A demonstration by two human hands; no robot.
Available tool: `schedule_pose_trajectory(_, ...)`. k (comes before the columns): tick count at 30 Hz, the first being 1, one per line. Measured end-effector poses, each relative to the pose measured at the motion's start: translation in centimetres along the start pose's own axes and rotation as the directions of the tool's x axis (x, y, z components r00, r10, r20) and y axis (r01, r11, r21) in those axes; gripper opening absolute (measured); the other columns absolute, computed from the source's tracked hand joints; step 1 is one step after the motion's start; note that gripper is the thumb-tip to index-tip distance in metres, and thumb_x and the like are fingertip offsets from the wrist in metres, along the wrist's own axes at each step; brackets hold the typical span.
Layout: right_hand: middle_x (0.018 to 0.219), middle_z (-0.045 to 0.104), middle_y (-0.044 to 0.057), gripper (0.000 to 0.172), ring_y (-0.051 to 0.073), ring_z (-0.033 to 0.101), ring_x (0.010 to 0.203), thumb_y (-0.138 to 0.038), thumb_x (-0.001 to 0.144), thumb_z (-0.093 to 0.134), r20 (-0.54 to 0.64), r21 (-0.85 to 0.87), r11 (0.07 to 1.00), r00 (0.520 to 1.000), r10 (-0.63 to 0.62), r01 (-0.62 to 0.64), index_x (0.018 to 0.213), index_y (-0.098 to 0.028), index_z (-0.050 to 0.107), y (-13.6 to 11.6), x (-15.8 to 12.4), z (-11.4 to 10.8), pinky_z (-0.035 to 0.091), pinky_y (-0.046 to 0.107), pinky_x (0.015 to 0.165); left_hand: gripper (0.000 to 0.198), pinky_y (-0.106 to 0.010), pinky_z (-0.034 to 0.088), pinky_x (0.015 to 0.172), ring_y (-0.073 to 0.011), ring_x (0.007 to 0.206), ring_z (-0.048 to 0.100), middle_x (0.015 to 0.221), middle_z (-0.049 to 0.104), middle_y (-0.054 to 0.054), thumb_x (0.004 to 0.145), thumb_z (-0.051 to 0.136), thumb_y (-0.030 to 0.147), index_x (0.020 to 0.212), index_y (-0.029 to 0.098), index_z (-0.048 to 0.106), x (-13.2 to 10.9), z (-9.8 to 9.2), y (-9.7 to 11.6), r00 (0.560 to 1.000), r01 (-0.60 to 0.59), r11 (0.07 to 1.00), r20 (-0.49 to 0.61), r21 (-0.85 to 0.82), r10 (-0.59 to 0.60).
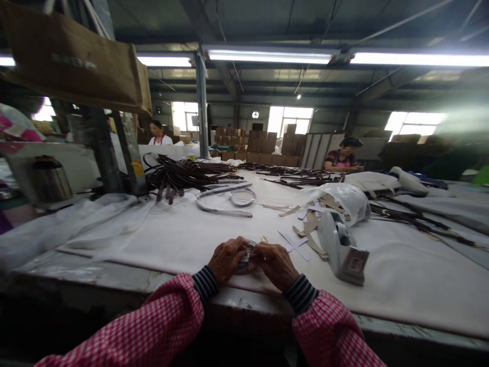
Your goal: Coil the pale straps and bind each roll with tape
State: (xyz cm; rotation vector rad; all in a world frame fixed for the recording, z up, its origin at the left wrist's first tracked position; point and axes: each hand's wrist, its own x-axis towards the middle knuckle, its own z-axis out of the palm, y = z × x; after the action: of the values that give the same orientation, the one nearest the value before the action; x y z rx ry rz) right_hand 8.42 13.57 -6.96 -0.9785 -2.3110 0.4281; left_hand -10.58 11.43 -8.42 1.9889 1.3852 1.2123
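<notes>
My left hand (225, 260) and my right hand (274, 264) meet at the near edge of a white-covered table (171, 239). Both have their fingers curled round a small clear roll of tape (247, 255), held between them just above the cloth. A small brass-coloured piece (264, 238) lies just beyond my fingers. My sleeves are red and white check with dark striped cuffs.
A grey tape dispenser (344, 250) stands to the right of my hands, with paper strips (305, 224) and a clear plastic bag (344, 199) behind it. Dark straps (183, 176) are heaped at the back left. A metal flask (49, 178) stands far left. Two people sit far off.
</notes>
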Motion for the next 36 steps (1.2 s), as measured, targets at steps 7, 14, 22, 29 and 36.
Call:
schedule_pose_trajectory(7, 0.059, 0.061, -0.004, 0.009, 0.014, 0.057, 0.061, -0.017, 0.071, 0.079, 0.085, 0.114, 0.986, 0.99, 0.109, -0.119, 0.068, -0.017, 0.07, 0.8, 2.6, -0.6, 0.033, 0.023, 0.056, 0.003, -0.027, 0.047, 0.073, -0.017, 0.072, 0.063, 0.07, 0.066, 0.002, 0.073, 0.067, 0.016, 0.075, 0.018, 0.066, 1.6, -0.1, 0.1, 0.997, 0.014, 0.992, -0.074, -0.123, -0.023)
schedule_pose_trajectory(14, 0.065, 0.06, -0.004, 0.004, 0.013, 0.055, 0.062, -0.019, 0.076, 0.075, 0.181, 0.181, 0.979, 0.982, 0.059, -0.092, 0.077, -0.018, 0.072, 1.4, 3.2, -0.3, 0.036, 0.023, 0.058, 0.012, -0.029, 0.048, 0.077, -0.0185, 0.081, 0.063, 0.081, 0.064, -0.001, 0.071, 0.065, 0.011, 0.08, 0.018, 0.068, 1.2, 1.2, 0.7, 0.994, 0.007, 0.984, -0.107, -0.178, -0.027)
schedule_pose_trajectory(22, 0.074, 0.063, -0.002, 0.007, 0.014, 0.06, 0.07, -0.013, 0.075, 0.076, 0.122, 0.203, 0.977, 0.991, 0.047, -0.072, 0.075, -0.02, 0.077, 1.8, 2.9, 0.9, 0.038, 0.022, 0.064, 0.034, -0.045, 0.045, 0.094, -0.0296, 0.107, 0.053, 0.11, 0.063, -0.007, 0.076, 0.083, 0.034, 0.104, 0.021, 0.068, -0.9, -1.1, -1.4, 0.992, -0.117, 0.967, 0.064, 0.228, 0.105)
schedule_pose_trajectory(29, 0.073, 0.058, -0.002, 0.02, 0.012, 0.056, 0.066, -0.012, 0.084, 0.069, 0.025, 0.082, 0.996, 0.999, -0.024, 0.022, 0.066, -0.019, 0.074, 0.1, 1.7, 0.9, 0.034, 0.024, 0.065, 0.031, -0.046, 0.047, 0.092, -0.0327, 0.121, 0.046, 0.124, 0.062, -0.005, 0.081, 0.08, 0.041, 0.107, 0.028, 0.071, -1.2, -0.7, -1.7, 0.972, -0.2, 0.883, 0.201, 0.425, 0.123)
schedule_pose_trajectory(36, 0.076, 0.065, 0.002, 0.018, 0.015, 0.06, 0.069, -0.014, 0.085, 0.065, 0.108, 0.051, 0.999, 0.994, -0.005, 0.0, 0.073, -0.02, 0.077, -0.7, 1.9, 0.0, 0.039, 0.024, 0.067, 0.027, -0.044, 0.046, 0.095, -0.0319, 0.118, 0.045, 0.117, 0.064, -0.005, 0.08, 0.08, 0.037, 0.105, 0.028, 0.074, -1.0, -1.0, -1.4, 0.965, -0.217, 0.902, 0.22, 0.374, 0.141)
